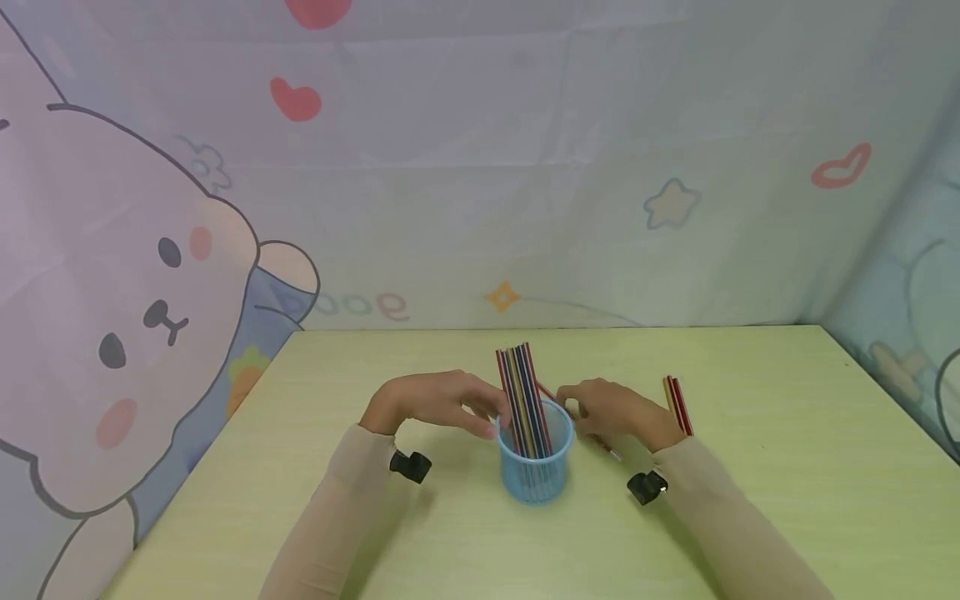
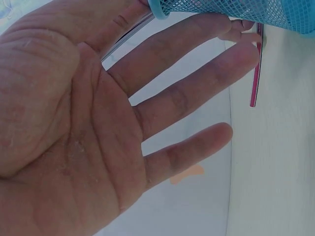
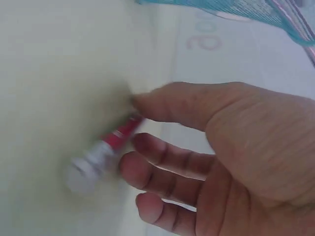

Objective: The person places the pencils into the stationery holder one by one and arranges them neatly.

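A light-blue mesh pen cup (image 1: 534, 479) stands on the table, with a bundle of several pencils (image 1: 523, 400) leaning upright inside it. My left hand (image 1: 446, 400) is at the cup's left side, its fingertips by the rim. In the left wrist view its fingers (image 2: 182, 98) extend nearly straight, and one reaches the rim. To the right of the cup, my right hand (image 1: 611, 407) pinches a red pencil (image 3: 120, 135) that slants low over the table. Its white eraser end sticks out below the fingers, blurred. The exact contact of thumb and forefinger is partly hidden.
A few more pencils (image 1: 678, 404) lie on the pale yellow-green table (image 1: 787, 400) behind the right wrist. A printed cloth (image 1: 480, 167) hangs behind the table. A dark cable (image 1: 943, 400) hangs at the far right edge.
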